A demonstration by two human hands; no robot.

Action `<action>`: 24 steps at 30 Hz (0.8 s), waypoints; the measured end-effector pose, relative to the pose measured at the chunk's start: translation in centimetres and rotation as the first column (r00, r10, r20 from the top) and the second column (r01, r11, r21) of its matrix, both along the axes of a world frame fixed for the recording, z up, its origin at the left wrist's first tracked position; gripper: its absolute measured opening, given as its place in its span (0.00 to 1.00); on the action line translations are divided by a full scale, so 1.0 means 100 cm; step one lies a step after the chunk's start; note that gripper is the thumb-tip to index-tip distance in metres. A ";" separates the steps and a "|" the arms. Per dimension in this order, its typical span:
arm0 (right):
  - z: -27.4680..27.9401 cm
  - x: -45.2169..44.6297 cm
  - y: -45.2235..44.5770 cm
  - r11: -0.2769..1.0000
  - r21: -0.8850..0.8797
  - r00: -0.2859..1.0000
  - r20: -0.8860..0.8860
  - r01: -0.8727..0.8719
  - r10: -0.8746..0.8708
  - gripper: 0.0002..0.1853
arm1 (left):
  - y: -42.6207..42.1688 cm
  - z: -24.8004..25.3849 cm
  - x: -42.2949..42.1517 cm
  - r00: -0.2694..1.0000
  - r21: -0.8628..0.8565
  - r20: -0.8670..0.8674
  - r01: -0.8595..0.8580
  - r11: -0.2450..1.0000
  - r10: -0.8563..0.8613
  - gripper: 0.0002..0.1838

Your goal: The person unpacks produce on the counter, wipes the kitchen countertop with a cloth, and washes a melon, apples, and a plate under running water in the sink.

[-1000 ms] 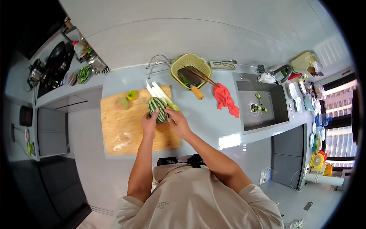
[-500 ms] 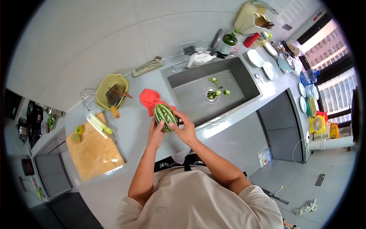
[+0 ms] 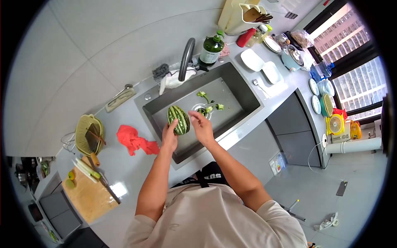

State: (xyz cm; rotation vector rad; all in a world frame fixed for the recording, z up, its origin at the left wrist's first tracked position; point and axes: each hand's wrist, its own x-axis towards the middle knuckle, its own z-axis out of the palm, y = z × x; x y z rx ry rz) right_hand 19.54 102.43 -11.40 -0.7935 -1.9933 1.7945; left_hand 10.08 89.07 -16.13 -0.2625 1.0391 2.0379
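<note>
A small watermelon [image 3: 178, 120], oval with dark and pale green stripes, is held up over the left part of the grey sink [image 3: 244, 120]. My left hand [image 3: 169, 135] grips it from the lower left, thumb on the near side. To its right, my right hand [image 3: 202, 127] is off the rind, fingers stretched and holding nothing. Pale green vegetable trimmings [image 3: 209, 109] lie around the drain beyond that hand. On the counter left of the sink rests a crumpled red cloth [image 3: 134, 139].
A black faucet [image 3: 187, 60] and green soap bottle [image 3: 211, 50] stand behind the sink. White bowls [image 3: 253, 60] are at the right. Farther left are a wooden cutting board [image 3: 89, 196] with a knife [image 3: 108, 186] and scallion-like stalks [image 3: 86, 169], plus a yellow basket [image 3: 84, 128].
The watermelon has moved right, from above the red cloth to above the sink. My right hand has let go of it; my left hand keeps hold. The view has shifted right.
</note>
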 end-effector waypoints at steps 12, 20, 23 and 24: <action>-0.030 -0.104 0.191 1.000 -0.005 0.998 -0.063 0.014 -0.014 0.20 | 0.142 0.000 -0.023 0.992 -0.109 -0.122 -0.038 0.993 0.024 0.30; -0.059 -0.123 0.250 0.993 -0.050 0.994 -0.048 -0.105 0.103 0.22 | 0.178 -0.014 -0.017 0.981 -0.163 -0.067 -0.192 0.968 0.183 0.28; -0.061 -0.124 0.251 0.995 -0.050 0.996 -0.035 -0.089 0.088 0.21 | 0.175 -0.014 -0.014 0.974 -0.155 -0.058 -0.225 0.962 0.219 0.28; -0.064 -0.126 0.251 0.993 -0.052 0.994 -0.036 -0.104 0.102 0.21 | 0.172 -0.014 -0.013 0.970 -0.156 -0.056 -0.241 0.958 0.235 0.28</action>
